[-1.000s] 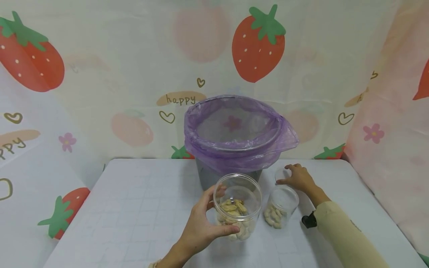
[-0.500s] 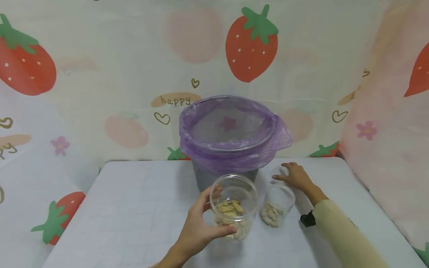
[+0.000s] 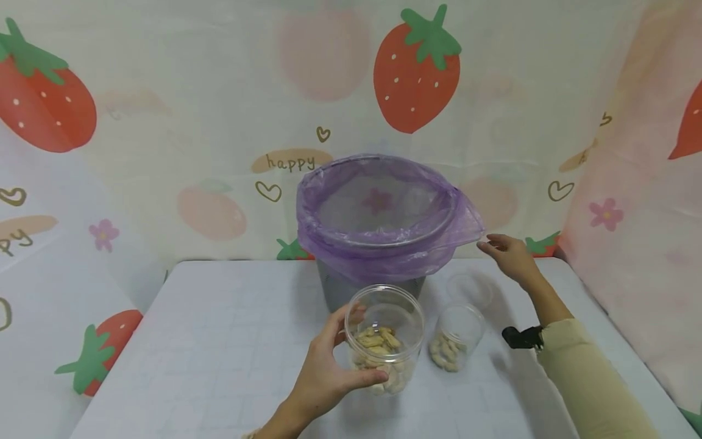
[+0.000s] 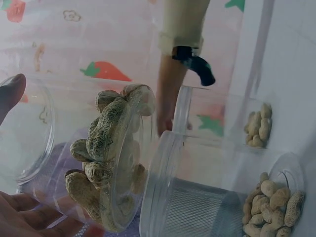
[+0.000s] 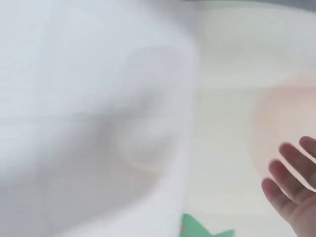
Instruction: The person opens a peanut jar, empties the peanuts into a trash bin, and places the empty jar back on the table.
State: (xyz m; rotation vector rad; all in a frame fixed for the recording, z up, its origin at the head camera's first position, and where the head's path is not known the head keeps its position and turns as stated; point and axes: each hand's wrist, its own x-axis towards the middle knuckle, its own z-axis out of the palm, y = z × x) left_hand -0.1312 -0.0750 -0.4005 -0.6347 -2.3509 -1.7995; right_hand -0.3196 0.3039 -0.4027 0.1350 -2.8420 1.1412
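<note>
My left hand [image 3: 326, 366] grips a clear plastic jar [image 3: 408, 320] with unshelled peanuts [image 4: 106, 131] in its bottom. Directly beneath, in the left wrist view, stands another clear jar [image 4: 197, 158] holding peanuts; whether the two touch I cannot tell. To the right is a smaller-looking clear jar [image 3: 459, 323] with peanuts at its base. Behind that, a round clear lid [image 3: 468, 288] lies on the table. My right hand [image 3: 512, 259], holding nothing, hovers beyond the lid, close to the purple bag's tail, its fingers loosely bent.
A grey mesh bin [image 3: 342, 289] lined with a purple plastic bag [image 3: 378, 259] stands behind the jars. The white table [image 3: 236, 347] reaches back to a strawberry-print backdrop [image 3: 230, 110], which also rises along the right side.
My right hand has moved from the clear lid up and to the right, leaving the lid on the table. My left hand and its jar stay almost still.
</note>
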